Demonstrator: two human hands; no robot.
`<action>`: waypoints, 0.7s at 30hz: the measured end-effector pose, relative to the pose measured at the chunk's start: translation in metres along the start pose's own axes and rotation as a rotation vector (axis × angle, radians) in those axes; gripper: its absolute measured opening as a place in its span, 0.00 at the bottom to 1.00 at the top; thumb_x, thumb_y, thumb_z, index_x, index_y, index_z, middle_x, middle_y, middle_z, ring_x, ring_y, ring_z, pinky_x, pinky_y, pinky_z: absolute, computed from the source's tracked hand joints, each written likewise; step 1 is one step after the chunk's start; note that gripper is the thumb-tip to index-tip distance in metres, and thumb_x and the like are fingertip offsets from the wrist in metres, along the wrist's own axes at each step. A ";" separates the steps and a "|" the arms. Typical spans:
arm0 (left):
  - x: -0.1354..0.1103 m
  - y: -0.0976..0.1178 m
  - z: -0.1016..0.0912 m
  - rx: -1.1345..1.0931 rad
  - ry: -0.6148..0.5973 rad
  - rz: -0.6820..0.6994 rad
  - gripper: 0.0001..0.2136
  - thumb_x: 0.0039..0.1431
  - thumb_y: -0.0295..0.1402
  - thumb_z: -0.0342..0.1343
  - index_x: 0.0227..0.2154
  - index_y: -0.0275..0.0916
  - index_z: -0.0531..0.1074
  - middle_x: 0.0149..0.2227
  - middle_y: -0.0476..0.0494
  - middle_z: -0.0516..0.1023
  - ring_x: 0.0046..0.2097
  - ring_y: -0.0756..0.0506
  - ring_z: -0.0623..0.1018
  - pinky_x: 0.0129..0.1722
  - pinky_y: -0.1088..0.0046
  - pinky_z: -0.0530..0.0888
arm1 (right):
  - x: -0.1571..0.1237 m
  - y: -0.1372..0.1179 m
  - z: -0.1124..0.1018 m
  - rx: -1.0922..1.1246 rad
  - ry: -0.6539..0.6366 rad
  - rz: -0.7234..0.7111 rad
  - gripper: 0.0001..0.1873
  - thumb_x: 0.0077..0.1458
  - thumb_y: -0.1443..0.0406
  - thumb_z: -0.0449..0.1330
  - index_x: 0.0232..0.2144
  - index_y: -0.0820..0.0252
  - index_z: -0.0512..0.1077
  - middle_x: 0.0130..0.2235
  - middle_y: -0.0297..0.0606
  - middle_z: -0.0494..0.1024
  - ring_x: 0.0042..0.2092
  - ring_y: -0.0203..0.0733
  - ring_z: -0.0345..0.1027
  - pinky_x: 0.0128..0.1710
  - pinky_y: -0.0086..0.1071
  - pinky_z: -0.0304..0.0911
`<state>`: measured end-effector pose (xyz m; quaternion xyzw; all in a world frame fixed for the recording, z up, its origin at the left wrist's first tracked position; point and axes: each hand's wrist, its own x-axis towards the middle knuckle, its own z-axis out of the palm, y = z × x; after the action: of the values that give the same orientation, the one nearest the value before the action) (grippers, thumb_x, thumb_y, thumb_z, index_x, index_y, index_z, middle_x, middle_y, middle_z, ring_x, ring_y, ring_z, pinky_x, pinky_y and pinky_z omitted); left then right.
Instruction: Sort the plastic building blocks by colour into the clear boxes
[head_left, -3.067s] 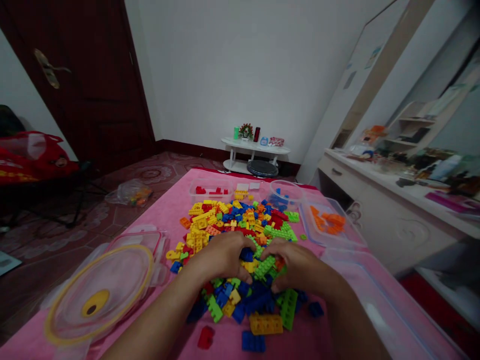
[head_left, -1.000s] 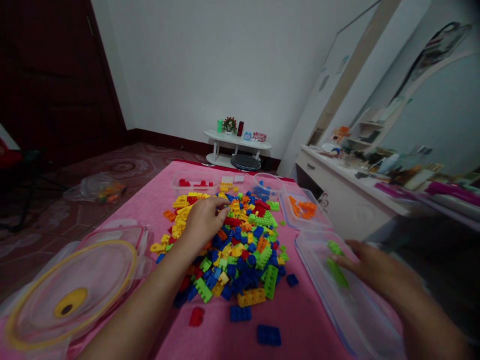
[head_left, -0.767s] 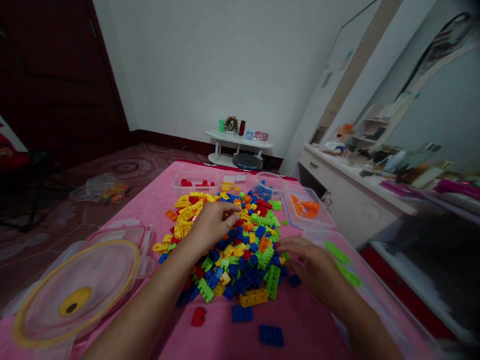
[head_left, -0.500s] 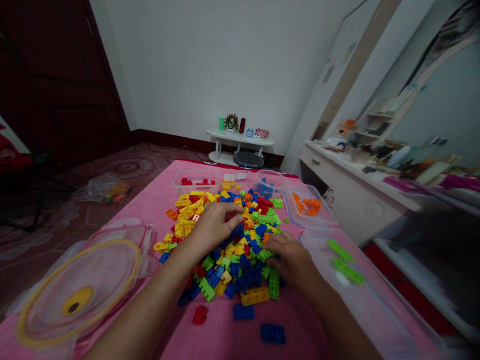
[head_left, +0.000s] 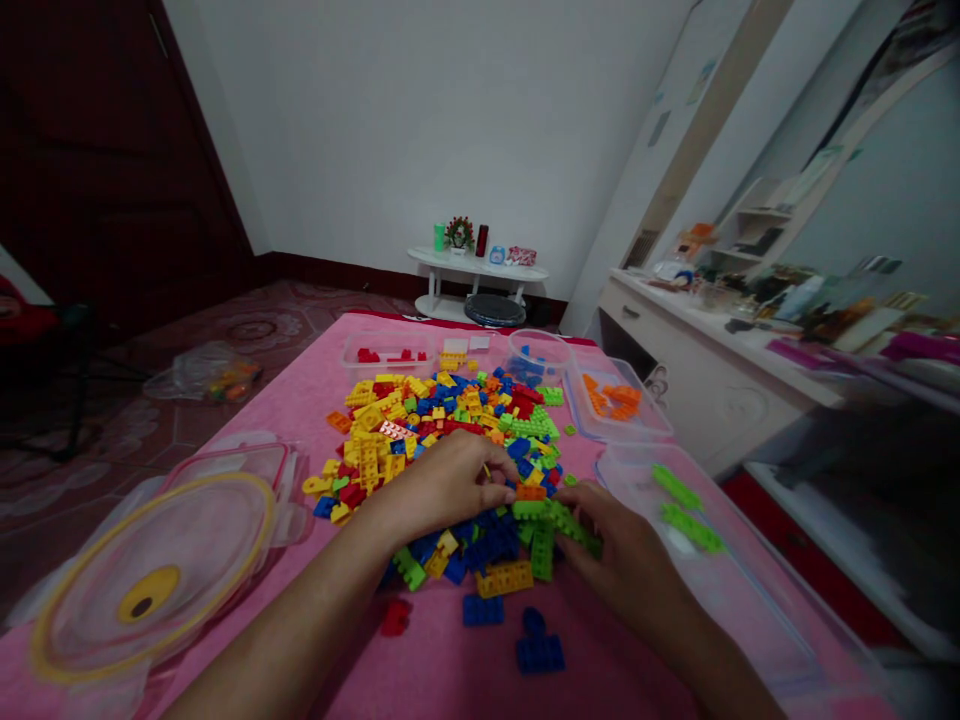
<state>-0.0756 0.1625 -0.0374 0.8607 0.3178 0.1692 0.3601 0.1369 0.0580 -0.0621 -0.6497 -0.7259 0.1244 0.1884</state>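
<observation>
A heap of mixed toy building bricks (head_left: 420, 400) in yellow, red, blue, green and orange is spread over the pink cloth. My left hand (head_left: 454, 475) reaches across it, thumb and fingers closed at the left end of an orange brick (head_left: 531, 493). In my right hand (head_left: 611, 535) is a long green brick (head_left: 574, 522), tilted and gripped at its right end. The orange brick meets the green one between both hands. Below them lie another green brick (head_left: 541, 552) and a yellow brick (head_left: 505, 578).
Clear tubs along the far side hold red bricks (head_left: 390, 356), blue bricks (head_left: 527, 365) and orange bricks (head_left: 611, 397). At right, a large clear box (head_left: 750, 600) contains green bricks. Lids (head_left: 217, 560) lie at left. Nearby are a red piece (head_left: 395, 617) and blue bricks (head_left: 540, 653).
My left hand has moved right and nearer to me, meeting my right hand at the orange brick. My right hand now holds a green brick. A rounded blue piece now shows beside the front blue brick.
</observation>
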 end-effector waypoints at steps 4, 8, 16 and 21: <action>0.000 -0.001 0.001 0.059 0.012 -0.010 0.11 0.52 0.37 0.55 0.35 0.40 0.76 0.32 0.47 0.78 0.31 0.49 0.74 0.29 0.76 0.65 | -0.005 -0.003 0.000 0.022 -0.155 -0.116 0.18 0.41 0.76 0.52 0.35 0.56 0.69 0.36 0.33 0.74 0.38 0.38 0.66 0.37 0.29 0.58; 0.003 -0.005 0.000 0.072 0.016 -0.014 0.11 0.52 0.38 0.54 0.36 0.41 0.76 0.31 0.48 0.78 0.31 0.49 0.74 0.30 0.76 0.65 | -0.007 -0.001 0.012 -0.049 -0.200 -0.209 0.20 0.47 0.76 0.52 0.41 0.53 0.70 0.40 0.35 0.75 0.43 0.40 0.66 0.41 0.30 0.58; 0.004 -0.011 -0.010 0.095 0.058 -0.042 0.12 0.53 0.38 0.54 0.38 0.41 0.76 0.33 0.49 0.79 0.33 0.49 0.75 0.32 0.77 0.66 | -0.009 -0.003 0.007 0.052 -0.020 -0.171 0.06 0.52 0.68 0.56 0.34 0.56 0.70 0.34 0.34 0.74 0.36 0.36 0.66 0.35 0.27 0.58; 0.003 -0.010 -0.013 0.133 0.096 -0.036 0.12 0.54 0.38 0.54 0.37 0.41 0.76 0.34 0.48 0.79 0.35 0.48 0.75 0.34 0.76 0.67 | -0.007 0.024 -0.039 -0.096 0.309 0.123 0.09 0.49 0.60 0.58 0.34 0.56 0.70 0.33 0.35 0.75 0.32 0.39 0.67 0.31 0.30 0.59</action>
<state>-0.0843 0.1769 -0.0360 0.8677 0.3607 0.1822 0.2895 0.1758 0.0514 -0.0380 -0.7125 -0.6522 -0.0004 0.2587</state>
